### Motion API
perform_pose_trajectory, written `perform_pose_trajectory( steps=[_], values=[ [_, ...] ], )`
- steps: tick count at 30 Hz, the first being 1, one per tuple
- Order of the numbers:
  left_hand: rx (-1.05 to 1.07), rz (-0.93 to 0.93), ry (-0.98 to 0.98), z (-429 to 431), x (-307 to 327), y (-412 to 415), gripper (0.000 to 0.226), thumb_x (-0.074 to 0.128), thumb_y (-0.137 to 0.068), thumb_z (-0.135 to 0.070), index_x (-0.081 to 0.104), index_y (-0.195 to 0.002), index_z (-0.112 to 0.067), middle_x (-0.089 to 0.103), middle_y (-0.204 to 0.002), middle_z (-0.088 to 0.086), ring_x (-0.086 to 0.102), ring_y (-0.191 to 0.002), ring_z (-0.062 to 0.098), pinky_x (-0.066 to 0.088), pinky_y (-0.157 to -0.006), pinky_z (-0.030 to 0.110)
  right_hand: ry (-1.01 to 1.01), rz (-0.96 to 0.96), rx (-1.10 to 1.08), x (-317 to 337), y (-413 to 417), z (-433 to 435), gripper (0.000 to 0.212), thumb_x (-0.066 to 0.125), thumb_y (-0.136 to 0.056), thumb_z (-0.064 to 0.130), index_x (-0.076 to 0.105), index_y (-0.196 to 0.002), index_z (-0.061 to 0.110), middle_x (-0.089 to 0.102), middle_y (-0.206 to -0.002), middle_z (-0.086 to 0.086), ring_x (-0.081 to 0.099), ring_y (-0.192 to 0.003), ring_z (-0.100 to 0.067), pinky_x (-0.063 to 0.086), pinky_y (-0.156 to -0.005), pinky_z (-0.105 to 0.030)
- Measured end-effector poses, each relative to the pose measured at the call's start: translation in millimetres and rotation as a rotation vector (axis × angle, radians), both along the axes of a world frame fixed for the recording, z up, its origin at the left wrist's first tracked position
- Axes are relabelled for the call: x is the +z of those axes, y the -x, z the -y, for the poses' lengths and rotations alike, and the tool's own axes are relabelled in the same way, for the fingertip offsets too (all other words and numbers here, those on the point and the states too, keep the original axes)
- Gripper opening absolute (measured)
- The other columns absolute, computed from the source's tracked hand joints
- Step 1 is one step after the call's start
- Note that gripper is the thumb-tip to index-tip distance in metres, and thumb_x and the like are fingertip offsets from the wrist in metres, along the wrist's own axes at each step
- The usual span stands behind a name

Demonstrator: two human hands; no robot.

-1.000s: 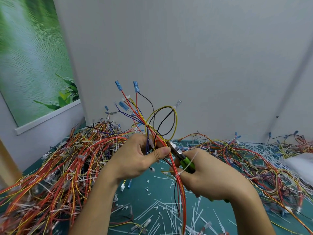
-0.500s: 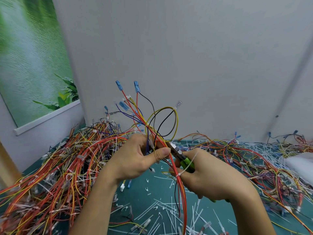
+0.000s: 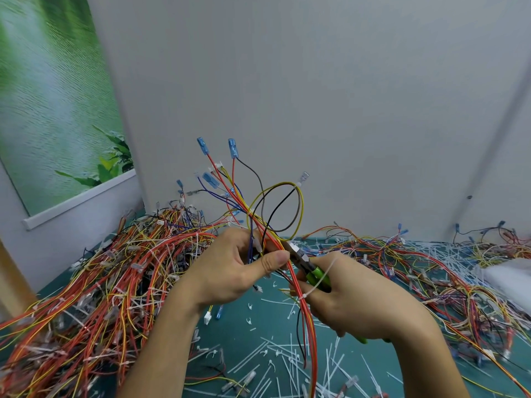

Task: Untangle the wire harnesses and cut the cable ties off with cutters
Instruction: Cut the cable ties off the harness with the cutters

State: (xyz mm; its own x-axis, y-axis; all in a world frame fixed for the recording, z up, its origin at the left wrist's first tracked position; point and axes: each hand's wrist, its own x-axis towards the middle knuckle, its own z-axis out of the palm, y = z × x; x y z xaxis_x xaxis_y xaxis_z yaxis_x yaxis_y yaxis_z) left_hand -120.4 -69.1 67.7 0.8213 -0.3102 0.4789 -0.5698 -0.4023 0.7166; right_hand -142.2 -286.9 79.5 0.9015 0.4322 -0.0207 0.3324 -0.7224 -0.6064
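Left hand grips multicoloured wire harness | right hand grips green-handled steel cutters | done: cut white plastic ties, lower centre | pending, apparently: tangled orange-red wire heap, lower left

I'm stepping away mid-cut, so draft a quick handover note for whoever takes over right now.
Left hand: grip on the multicoloured wire harness, ends fanned upward.
Right hand: grip on green-handled metal cutters, tip at the bundle beside the left thumb.
White plastic cable tie wraps the red wires below.
Done: cut white ties scattered on the teal table.
Left: that tie, plus tangled harness piles on both sides.
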Motion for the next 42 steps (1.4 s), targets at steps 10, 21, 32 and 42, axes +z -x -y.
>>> perform_pose_trajectory(
  steps=[10,21,32,42],
  values=[
    [-0.01,-0.013,-0.004,1.3,1.8,2.3,0.024,0.068,-0.087,-0.043,0.067,-0.067,-0.031,0.068,-0.067,-0.02,0.063,-0.066,-0.002,0.043,-0.064,0.008,0.003,-0.001,-0.02,0.1,0.0,-1.1,0.031,0.053,-0.104,0.037,0.054,-0.08,0.019,0.057,-0.055,0.0,0.064,-0.048,-0.02,0.052,-0.043,-0.032],
    [0.001,-0.034,-0.001,0.2,1.3,2.6,0.019,0.068,-0.087,-0.051,0.07,-0.073,-0.038,0.071,-0.07,-0.014,0.067,-0.068,0.004,0.048,-0.065,0.014,-0.03,-0.027,-0.02,1.0,0.6,-0.3,0.03,0.055,-0.103,0.036,0.057,-0.081,0.016,0.062,-0.058,-0.003,0.065,-0.051,-0.021,0.053,-0.044,-0.032],
    [0.006,-0.047,0.015,0.9,0.7,2.3,0.02,0.069,-0.087,-0.05,0.071,-0.077,-0.033,0.073,-0.074,-0.01,0.07,-0.07,0.005,0.052,-0.067,0.017,-0.014,0.01,-0.046,-0.6,0.1,0.2,0.039,0.055,-0.103,0.039,0.057,-0.077,0.01,0.063,-0.058,-0.006,0.066,-0.05,-0.023,0.055,-0.047,-0.037],
    [-0.057,-0.015,0.042,2.0,3.9,4.5,0.022,0.067,-0.088,-0.045,0.07,-0.07,-0.033,0.073,-0.072,-0.013,0.07,-0.072,0.004,0.047,-0.069,0.011,-0.039,-0.005,-0.043,1.4,2.4,-0.7,0.043,0.053,-0.104,0.04,0.053,-0.069,0.015,0.062,-0.052,-0.002,0.066,-0.046,-0.021,0.057,-0.046,-0.042]
  ],
)
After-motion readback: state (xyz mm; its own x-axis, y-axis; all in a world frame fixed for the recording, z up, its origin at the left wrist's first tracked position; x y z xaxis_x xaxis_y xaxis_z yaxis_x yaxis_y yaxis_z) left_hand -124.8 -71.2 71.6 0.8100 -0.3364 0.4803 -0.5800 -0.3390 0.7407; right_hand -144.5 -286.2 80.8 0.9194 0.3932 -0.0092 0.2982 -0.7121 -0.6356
